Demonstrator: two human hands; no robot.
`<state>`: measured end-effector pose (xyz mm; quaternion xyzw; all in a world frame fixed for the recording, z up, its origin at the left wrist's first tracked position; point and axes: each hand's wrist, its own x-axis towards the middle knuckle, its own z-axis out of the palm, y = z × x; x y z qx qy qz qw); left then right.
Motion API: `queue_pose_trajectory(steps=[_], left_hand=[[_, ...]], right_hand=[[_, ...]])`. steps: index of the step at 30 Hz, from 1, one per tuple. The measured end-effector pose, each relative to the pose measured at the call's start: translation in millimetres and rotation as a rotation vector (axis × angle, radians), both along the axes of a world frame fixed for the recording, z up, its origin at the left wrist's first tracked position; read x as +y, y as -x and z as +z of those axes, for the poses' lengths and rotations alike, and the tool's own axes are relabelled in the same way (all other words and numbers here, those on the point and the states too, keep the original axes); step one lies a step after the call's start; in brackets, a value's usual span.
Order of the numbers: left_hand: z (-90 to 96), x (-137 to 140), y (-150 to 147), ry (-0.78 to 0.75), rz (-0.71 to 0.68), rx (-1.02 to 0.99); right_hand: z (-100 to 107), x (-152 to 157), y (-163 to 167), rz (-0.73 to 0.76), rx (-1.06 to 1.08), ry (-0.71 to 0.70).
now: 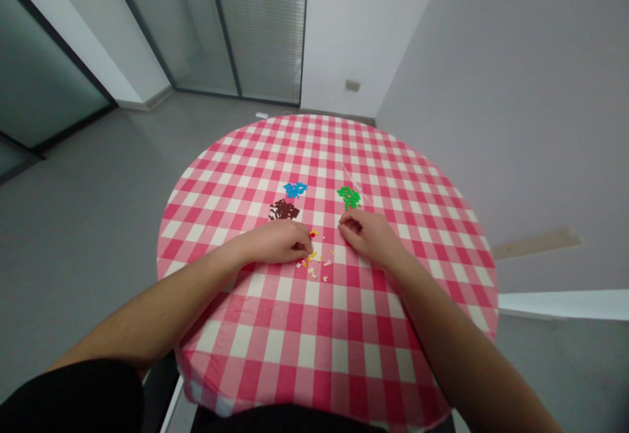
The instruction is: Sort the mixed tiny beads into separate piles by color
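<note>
My left hand (282, 241) rests low over the table with its fingers curled, beside a loose scatter of small yellow pieces (312, 257) and pale pieces (325, 279). Whether anything is between its fingertips is too small to tell. Just beyond its knuckles lies a pile of dark brown pieces (284, 210), and behind that a pile of blue pieces (295, 189). My right hand (368, 235) is bent into a pinch right in front of a pile of green pieces (349, 197). What it may hold is hidden by the fingers. The pieces look like tiny building bricks.
A red-and-white checked cloth (314, 348) covers the round table. Glass partitions (265, 27) stand behind it, and a grey wall (531, 125) runs along the right. A white ledge (565, 304) juts in near the table's right edge.
</note>
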<state>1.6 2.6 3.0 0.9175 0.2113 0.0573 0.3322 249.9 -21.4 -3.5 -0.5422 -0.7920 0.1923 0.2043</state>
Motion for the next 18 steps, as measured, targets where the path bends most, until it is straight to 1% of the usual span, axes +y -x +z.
queue_pose_trajectory(steps=[4, 8, 10, 14, 18], left_hand=[[2.0, 2, 3, -0.016, 0.05, -0.018], [0.5, 7, 7, -0.096, 0.18, -0.15], [-2.4, 8, 8, -0.116, 0.213, -0.199], [-7.5, 7, 5, -0.125, 0.221, -0.221], [-8.1, 5, 4, -0.129, 0.224, -0.216]], right_hand=[[0, -1, 2, 0.069, 0.028, -0.014], [-3, -6, 11, 0.135, 0.116, -0.049], [-5, -8, 19, 0.139, 0.151, -0.081], [-7, -12, 31, 0.162, 0.186, -0.124], [-10, -12, 34, 0.174, 0.174, -0.119]])
